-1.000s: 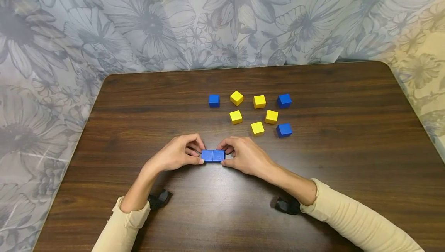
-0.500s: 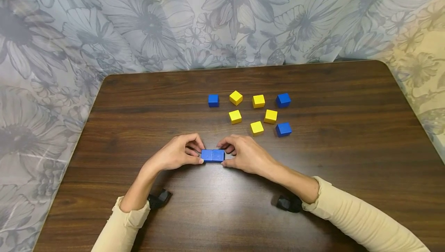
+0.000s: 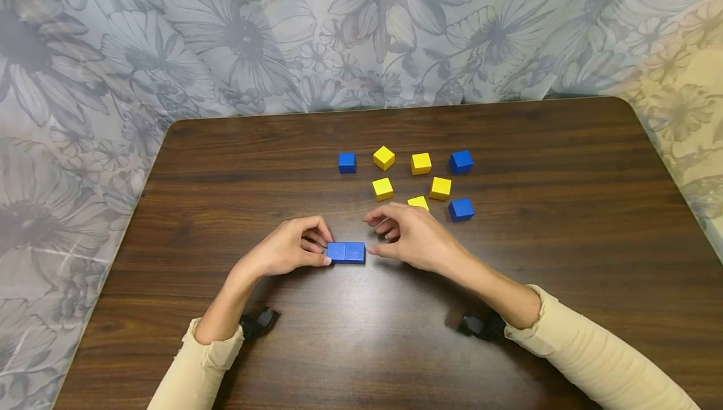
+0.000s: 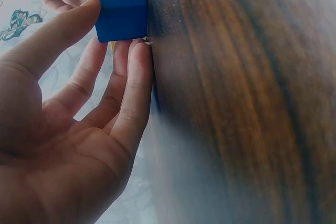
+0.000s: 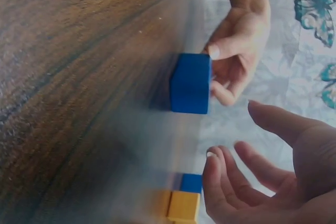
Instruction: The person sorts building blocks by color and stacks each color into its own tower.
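Two blue cubes sit side by side, faces together, on the brown table. My left hand (image 3: 287, 248) pinches the left blue cube (image 3: 336, 252) between thumb and fingers at its outer end. Just off the free end of the right blue cube (image 3: 355, 252) is my right hand (image 3: 423, 237), its fingers loosely bent and holding nothing. In the right wrist view a gap shows between that hand's thumb (image 5: 273, 119) and the blue cube (image 5: 190, 83). The right hand partly covers a yellow cube (image 3: 418, 202) behind it.
Beyond the hands lie several loose yellow cubes, one yellow cube (image 3: 383, 189) nearest the middle. Three loose blue cubes stand among them: a left one (image 3: 347, 162), a far right one (image 3: 461, 162) and a nearer right one (image 3: 461, 210). A floral cloth (image 3: 243, 39) hangs behind the table (image 3: 350, 347).
My right hand has let go of the right blue cube and moved back and to the right, partly over a yellow cube. The left hand and the blue pair have stayed put.
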### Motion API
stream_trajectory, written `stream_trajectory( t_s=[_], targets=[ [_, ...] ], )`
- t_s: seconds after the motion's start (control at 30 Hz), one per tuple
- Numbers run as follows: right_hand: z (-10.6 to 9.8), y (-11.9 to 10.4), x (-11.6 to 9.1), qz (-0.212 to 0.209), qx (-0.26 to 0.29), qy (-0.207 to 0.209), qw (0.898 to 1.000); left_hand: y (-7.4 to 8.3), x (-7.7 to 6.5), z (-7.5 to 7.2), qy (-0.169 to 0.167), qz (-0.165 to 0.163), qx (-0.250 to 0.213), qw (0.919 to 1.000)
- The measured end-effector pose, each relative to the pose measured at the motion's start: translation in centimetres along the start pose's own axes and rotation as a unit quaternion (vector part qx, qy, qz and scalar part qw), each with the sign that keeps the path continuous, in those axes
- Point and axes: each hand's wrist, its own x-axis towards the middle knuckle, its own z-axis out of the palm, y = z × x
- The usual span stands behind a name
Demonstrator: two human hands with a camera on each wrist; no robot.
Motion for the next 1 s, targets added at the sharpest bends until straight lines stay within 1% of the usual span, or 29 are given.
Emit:
stream_trajectory(
  t_s=[0.13,0.4,0.77,1.0],
  targets=[
    [-0.5,-0.3,-0.2,-0.003,0.004,0.008,1.0,-0.1,0.0,0.1,0.0,0.003,0.001,1.0],
    [-2.1,-0.3,-0.6,0.004,-0.024,0.022,0.999,-0.1,0.0,0.1,-0.003,0.003,0.002,1.0],
    [-3.9,0.6,-1.2,0.007,0.015,0.052,0.999,-0.1,-0.1,0.0,-0.004,0.002,0.006,1.0],
    [-4.6,1.0,-1.5,-0.007,0.02,0.064,0.998,-0.1,-0.1,0.0,-0.003,0.005,0.005,1.0]
  ],
)
